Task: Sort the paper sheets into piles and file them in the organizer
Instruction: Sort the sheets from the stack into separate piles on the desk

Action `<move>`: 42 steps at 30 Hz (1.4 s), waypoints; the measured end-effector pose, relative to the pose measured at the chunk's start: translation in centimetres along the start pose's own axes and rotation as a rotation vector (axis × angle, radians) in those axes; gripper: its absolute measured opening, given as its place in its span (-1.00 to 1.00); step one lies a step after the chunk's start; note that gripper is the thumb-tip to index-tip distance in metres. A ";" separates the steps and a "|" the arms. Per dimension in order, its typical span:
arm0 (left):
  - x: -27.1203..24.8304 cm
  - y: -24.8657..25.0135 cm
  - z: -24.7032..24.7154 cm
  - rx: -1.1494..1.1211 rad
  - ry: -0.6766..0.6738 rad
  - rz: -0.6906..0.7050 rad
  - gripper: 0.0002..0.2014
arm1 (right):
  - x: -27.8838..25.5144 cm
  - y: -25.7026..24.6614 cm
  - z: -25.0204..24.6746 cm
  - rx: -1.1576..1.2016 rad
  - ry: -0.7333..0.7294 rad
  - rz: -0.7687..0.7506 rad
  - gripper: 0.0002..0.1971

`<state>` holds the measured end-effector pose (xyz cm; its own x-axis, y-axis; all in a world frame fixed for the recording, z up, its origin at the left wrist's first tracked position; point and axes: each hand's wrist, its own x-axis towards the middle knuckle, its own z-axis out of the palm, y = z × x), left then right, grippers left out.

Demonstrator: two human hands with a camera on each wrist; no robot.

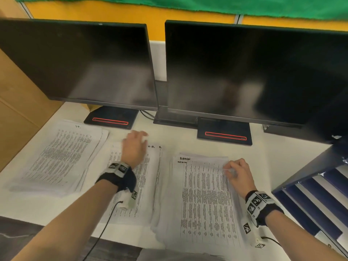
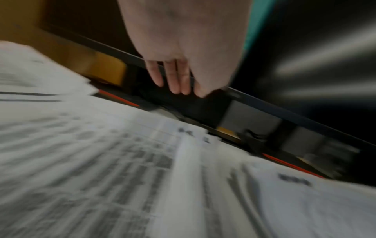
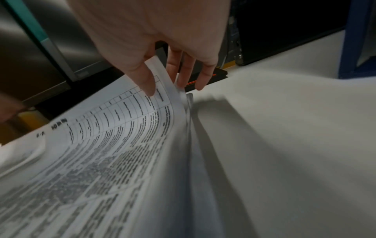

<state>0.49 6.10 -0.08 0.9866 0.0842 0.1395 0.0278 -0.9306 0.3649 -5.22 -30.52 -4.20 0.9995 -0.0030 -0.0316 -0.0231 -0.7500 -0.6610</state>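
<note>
Left wrist view motion-blurred, print unreadable; organizer (image 1: 310, 187) cut off at right frame edge. Three piles on white desk (image 1: 188, 140): left pile (image 1: 56, 157), middle pile (image 1: 148, 185), right pile (image 1: 205, 200). Left hand (image 1: 133, 147) above middle pile's top edge, fingers straight, holding nothing. Right hand (image 3: 162, 48) pinches top sheet (image 3: 162, 90) at right pile's upper right corner, thumb on top, corner curled up.

Organizer (image 1: 320, 187) cut by edge; sheet text (image 2: 101, 161) blurred, unreadable.

handwritten "i.t." on left pile (image 1: 56, 157), "h.r." on middle pile (image 1: 148, 185)
</note>
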 end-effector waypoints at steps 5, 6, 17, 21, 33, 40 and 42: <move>-0.5 7.6 3.7 -0.058 -0.365 0.482 -0.80 | -0.4 -0.4 -0.1 -0.073 0.008 -0.049 -0.83; -0.4 8.3 4.2 -0.016 -0.400 0.519 -0.80 | -0.5 -0.4 -0.3 -0.080 0.015 -0.047 -0.80; -1.2 8.8 4.6 -0.001 -0.475 0.584 -0.91 | -0.7 -0.2 -0.8 -0.149 0.001 -0.053 -0.80; -2.4 8.8 4.5 -0.080 -0.544 0.629 -0.90 | -0.7 -0.3 -0.9 -0.261 -0.015 -0.107 -0.83; -1.8 8.3 5.1 -0.086 -0.556 0.315 -0.72 | -0.8 -0.8 -1.0 -0.238 -0.064 -0.135 -0.72; -1.6 8.9 4.9 0.026 -0.452 0.447 -0.82 | -1.2 -1.8 -1.3 -0.186 -0.020 -0.084 -0.78; -1.8 8.7 4.8 0.035 -0.414 0.543 -0.84 | -1.1 -1.6 -1.1 -0.242 -0.007 -0.131 -0.79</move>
<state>-0.27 -3.89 -1.56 0.8422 -0.5344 -0.0717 -0.4900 -0.8141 0.3117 -6.30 -30.00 -2.29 0.9934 0.1087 0.0366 0.1133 -0.8800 -0.4612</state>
